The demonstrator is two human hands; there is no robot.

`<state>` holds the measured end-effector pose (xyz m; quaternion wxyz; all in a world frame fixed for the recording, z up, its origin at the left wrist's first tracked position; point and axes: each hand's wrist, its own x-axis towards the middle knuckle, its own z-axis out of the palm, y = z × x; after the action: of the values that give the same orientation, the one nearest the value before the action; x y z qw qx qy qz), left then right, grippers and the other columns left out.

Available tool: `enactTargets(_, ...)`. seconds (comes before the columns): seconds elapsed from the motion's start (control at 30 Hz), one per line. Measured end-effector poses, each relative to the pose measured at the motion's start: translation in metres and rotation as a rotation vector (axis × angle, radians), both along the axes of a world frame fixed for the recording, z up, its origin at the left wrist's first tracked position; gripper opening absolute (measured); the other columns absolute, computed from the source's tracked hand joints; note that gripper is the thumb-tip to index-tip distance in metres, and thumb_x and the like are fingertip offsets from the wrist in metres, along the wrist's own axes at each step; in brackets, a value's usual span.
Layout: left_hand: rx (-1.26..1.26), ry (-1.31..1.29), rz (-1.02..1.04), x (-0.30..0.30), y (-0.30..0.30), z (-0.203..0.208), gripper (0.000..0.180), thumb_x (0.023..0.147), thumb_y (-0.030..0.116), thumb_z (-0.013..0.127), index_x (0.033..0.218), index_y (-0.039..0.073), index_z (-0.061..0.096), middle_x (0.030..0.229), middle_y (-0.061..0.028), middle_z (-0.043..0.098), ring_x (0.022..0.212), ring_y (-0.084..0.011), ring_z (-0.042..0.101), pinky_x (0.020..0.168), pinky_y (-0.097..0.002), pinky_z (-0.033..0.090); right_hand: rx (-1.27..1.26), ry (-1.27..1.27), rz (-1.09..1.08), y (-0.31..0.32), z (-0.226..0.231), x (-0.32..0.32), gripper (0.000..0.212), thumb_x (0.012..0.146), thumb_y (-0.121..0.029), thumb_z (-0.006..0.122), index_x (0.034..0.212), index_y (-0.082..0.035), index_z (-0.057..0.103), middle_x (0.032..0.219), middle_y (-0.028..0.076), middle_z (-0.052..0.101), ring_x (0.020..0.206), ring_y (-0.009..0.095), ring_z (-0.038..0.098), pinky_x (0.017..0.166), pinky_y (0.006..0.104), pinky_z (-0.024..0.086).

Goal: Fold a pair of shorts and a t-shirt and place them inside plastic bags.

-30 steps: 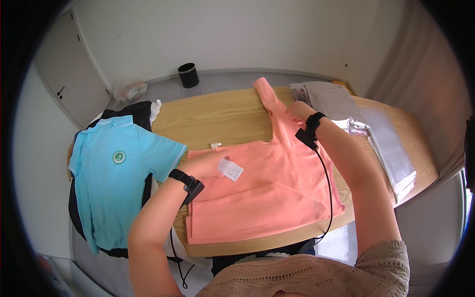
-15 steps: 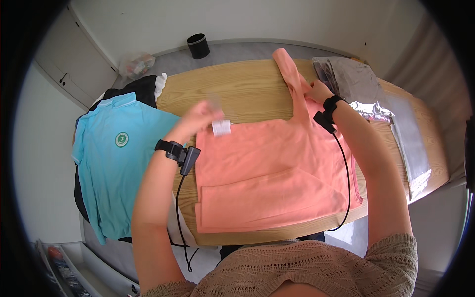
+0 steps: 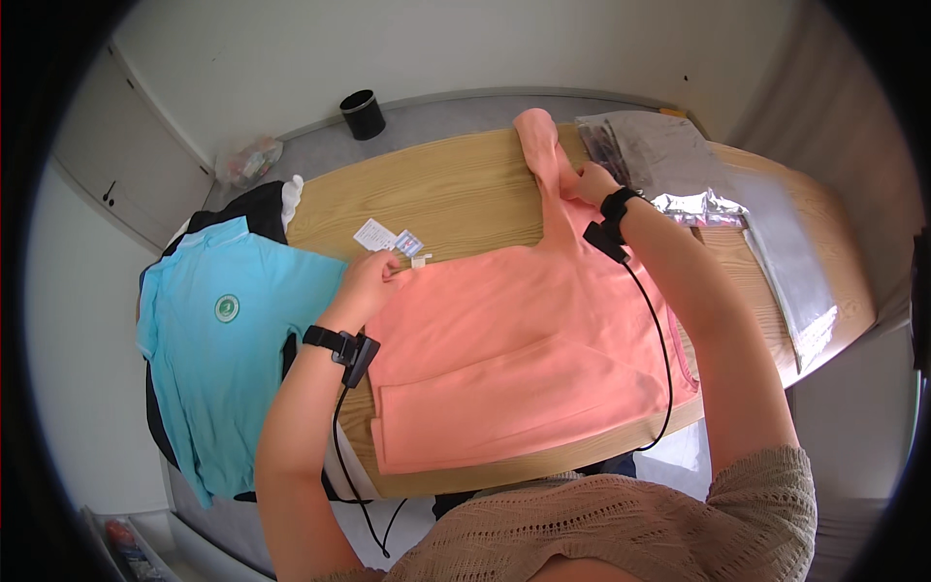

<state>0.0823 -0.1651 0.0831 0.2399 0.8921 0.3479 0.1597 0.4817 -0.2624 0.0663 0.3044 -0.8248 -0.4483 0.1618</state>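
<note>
A coral-pink long-sleeved top [image 3: 475, 320] lies spread before me, one sleeve folded across its near part and the other [image 3: 536, 141] reaching toward the far side. At the garment's far left corner, my left hand [image 3: 369, 286] has its fingers closed on the fabric edge. White and blue tags [image 3: 381, 238] lie on the wood just beyond those fingers. My right hand [image 3: 593, 184] pinches the top near the base of the far sleeve; its fingertips are partly hidden in the cloth. Both wrists carry black strapped devices with cables.
On the left, a turquoise long-sleeved shirt [image 3: 247, 310] with a round green badge lies over dark clothing [image 3: 254, 206]. Clear and grey plastic bags [image 3: 669, 160] occupy the right side of the wooden table [image 3: 417, 184]. A black bin [image 3: 363, 116] stands on the floor beyond.
My left hand has come down from the tags to the top's far left corner. The tags now lie flat on the table beyond the edge. My right hand keeps its hold.
</note>
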Motion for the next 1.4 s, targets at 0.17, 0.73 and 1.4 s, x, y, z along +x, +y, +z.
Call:
enactTargets(0.17,-0.008,0.114,-0.025,-0.005,-0.001,0.004,0.01,0.073,-0.002,0.063,0.081,0.001,0.058,0.081,-0.0116,0.056,0.072,-0.0214,0.054,0.061,-0.0323,0.044,-0.004,0.152,0.018,-0.02,0.011,0.016,0.031,0.075,-0.025,0.07,0.093,0.0,0.068,0.084,0.015,0.068,0.08,0.025,0.064,0.069,0.0365,0.048)
enactTargets(0.73,-0.057,0.045,-0.341,-0.077,-0.095,0.015,0.016,0.072,-0.01,0.052,0.085,-0.001,0.053,0.082,-0.0122,0.052,0.077,-0.0263,0.054,0.07,-0.0328,0.046,-0.441,-0.056,0.466,-0.228,0.062,-0.034,0.024,0.071,-0.016,0.075,0.088,-0.001,0.067,0.074,0.009,0.065,0.068,0.015,0.056,0.066,0.031,0.045)
enactTargets(1.4,-0.043,0.13,-0.269,-0.079,-0.124,0.061,0.02,0.076,-0.01,0.051,0.093,-0.003,0.059,0.09,-0.013,0.058,0.082,-0.0256,0.057,0.074,-0.0303,0.046,-0.218,0.412,0.328,-0.237,0.066,-0.024,0.041,0.084,-0.017,0.058,0.121,0.001,0.057,0.111,0.009,0.063,0.1,0.018,0.057,0.09,0.0311,0.043)
